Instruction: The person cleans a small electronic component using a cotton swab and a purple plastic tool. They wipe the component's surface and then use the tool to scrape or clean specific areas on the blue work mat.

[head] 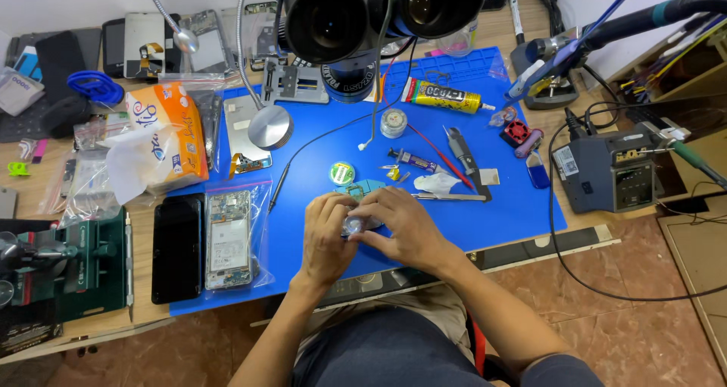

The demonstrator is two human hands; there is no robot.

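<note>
1. Head view: both hands meet low on the blue work mat [500,205]. The left hand [326,239] and the right hand [405,224] pinch a small clear, shiny object [354,225] between their fingertips, just above the mat's near edge; what it is cannot be told.
2. Just beyond the knuckles lie a teal part [366,185], a round green-and-white reel [342,173] and slim metal tweezers [450,198].
3. Overhead, the black microscope eyepieces [382,12] block the mat's far middle.
4. Left: a glossy black phone [177,247], an opened phone in a clear bag [229,239], a soft orange tissue pack [163,137].
5. Right: a yellow glue tube [443,95], a boxy grey soldering station [606,171].
</note>
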